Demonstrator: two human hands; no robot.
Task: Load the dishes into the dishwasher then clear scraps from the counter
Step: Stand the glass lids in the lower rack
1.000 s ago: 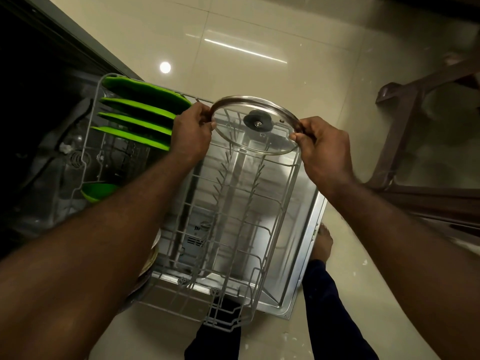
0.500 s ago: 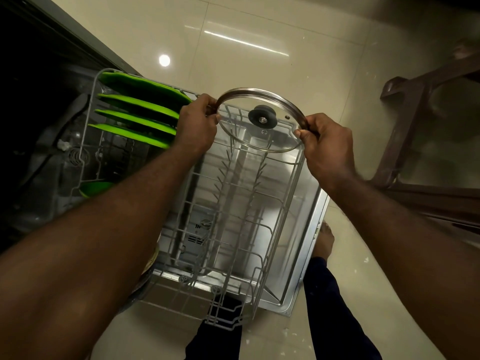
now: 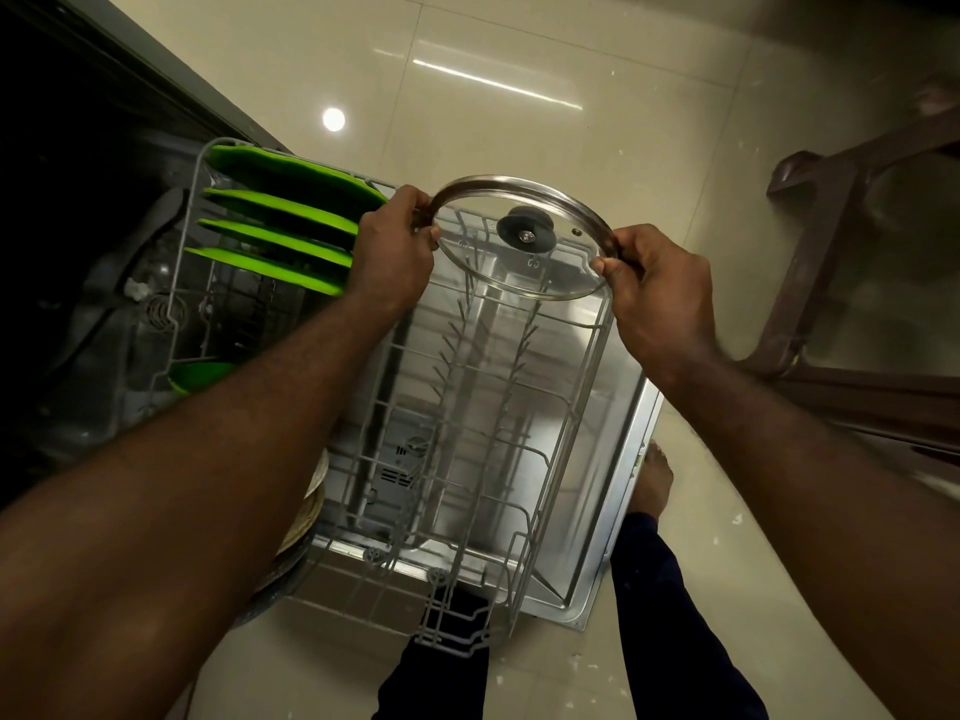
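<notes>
A round glass lid (image 3: 550, 267) with a steel rim and a black knob hangs over the far end of the pulled-out wire rack (image 3: 467, 433). My left hand (image 3: 395, 252) grips the lid's left rim and my right hand (image 3: 649, 288) grips its right rim. The lid is tilted, with its upper rim leaning away from me. Several green plates (image 3: 280, 236) stand upright in the rack's far left section, right beside my left hand. A green bowl (image 3: 197, 376) sits lower at the rack's left side. The rack rests above the open dishwasher door (image 3: 618, 485).
The dark dishwasher cavity (image 3: 78, 252) opens at the left. A brown plastic chair (image 3: 857, 283) stands to the right on the glossy tiled floor (image 3: 519, 70). My bare foot (image 3: 652, 480) and dark trouser legs are by the door's near edge. Stacked plates (image 3: 311, 511) peek from under my left forearm.
The lid has tipped further, its upper rim leaning away so the knob shows more from the side. Both hands keep their grip and have barely shifted over the rack.
</notes>
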